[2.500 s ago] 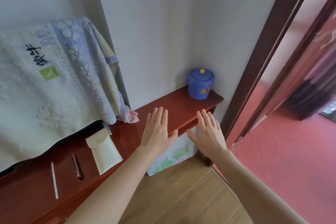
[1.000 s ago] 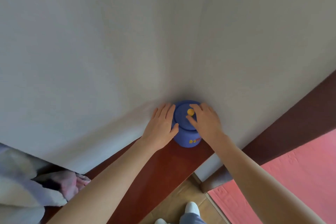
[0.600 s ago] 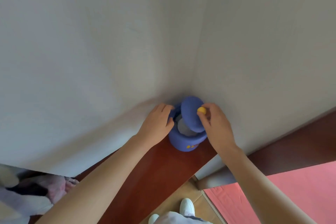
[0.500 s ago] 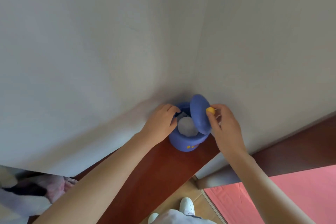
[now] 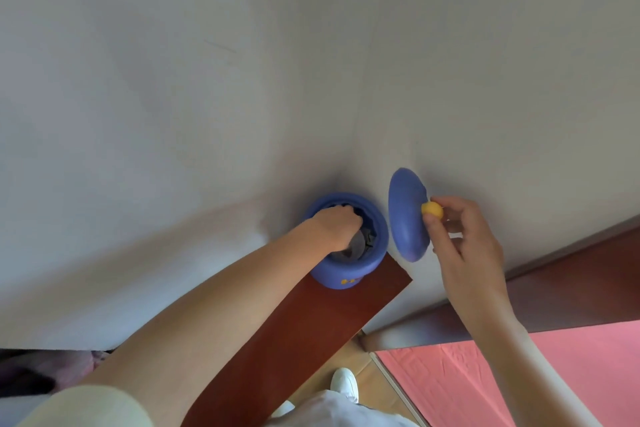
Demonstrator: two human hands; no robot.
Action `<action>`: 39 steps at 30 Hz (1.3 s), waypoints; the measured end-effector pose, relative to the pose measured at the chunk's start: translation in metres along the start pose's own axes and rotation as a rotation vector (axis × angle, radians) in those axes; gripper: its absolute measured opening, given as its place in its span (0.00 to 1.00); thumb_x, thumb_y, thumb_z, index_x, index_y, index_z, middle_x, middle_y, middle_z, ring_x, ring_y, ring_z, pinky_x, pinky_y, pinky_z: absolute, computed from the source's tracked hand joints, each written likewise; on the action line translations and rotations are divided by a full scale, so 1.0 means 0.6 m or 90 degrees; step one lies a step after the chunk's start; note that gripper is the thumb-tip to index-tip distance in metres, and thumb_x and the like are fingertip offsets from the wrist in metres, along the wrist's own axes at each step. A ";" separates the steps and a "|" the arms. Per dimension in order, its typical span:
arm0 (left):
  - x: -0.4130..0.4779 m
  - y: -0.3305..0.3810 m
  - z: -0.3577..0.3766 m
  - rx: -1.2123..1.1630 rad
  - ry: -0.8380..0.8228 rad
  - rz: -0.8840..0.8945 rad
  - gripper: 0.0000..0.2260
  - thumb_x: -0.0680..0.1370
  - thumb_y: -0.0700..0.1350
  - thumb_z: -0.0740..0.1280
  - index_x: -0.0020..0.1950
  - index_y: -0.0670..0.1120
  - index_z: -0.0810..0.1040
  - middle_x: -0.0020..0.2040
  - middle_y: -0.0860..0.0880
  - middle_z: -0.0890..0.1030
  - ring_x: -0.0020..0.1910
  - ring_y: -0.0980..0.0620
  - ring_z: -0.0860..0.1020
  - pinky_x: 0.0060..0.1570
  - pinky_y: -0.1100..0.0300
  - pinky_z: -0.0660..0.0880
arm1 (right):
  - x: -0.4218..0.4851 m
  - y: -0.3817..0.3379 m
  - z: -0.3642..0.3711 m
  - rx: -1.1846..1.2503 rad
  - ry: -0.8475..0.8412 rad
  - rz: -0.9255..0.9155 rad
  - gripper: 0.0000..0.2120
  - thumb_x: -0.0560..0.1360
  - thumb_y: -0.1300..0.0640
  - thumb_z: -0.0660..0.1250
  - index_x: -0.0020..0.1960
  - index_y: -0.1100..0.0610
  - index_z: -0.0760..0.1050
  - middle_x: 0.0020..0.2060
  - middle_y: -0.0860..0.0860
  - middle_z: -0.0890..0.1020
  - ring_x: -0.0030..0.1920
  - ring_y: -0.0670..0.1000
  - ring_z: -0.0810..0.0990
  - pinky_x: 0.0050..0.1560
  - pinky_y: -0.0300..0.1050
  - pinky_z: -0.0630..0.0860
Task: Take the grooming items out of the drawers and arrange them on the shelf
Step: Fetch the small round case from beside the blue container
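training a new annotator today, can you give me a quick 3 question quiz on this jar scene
1. True or false: the blue lid rests on the blue jar.
2. Which hand reaches into the jar? A) left hand B) right hand C) neither
3. Fill in: the right hand holds the lid by its yellow ____.

Key
1. False: the lid is lifted off, held tilted to the right of the jar.
2. A: its fingers are inside the opening; what they touch is hidden.
3. knob

The jar stands at the end of the red-brown wooden shelf.
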State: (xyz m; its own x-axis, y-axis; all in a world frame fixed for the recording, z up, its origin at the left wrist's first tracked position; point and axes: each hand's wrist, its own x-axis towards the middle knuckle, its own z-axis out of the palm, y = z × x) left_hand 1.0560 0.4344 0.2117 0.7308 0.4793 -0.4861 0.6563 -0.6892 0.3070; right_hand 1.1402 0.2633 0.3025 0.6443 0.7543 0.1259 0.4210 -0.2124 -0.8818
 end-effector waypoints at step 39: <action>-0.244 -0.160 0.172 -0.710 0.363 -0.347 0.14 0.71 0.55 0.63 0.51 0.49 0.76 0.46 0.51 0.78 0.37 0.52 0.75 0.35 0.62 0.71 | 0.062 0.067 0.114 -0.312 -0.204 -0.179 0.08 0.76 0.54 0.64 0.54 0.55 0.74 0.45 0.49 0.76 0.43 0.50 0.72 0.42 0.44 0.67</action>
State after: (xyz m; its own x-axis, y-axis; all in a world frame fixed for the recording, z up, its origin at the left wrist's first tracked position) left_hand 0.8665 0.3744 0.1691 0.1301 0.8896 -0.4378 0.4863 0.3275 0.8101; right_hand 1.1376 0.3255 0.2407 0.2770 0.9542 0.1130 0.8374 -0.1821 -0.5153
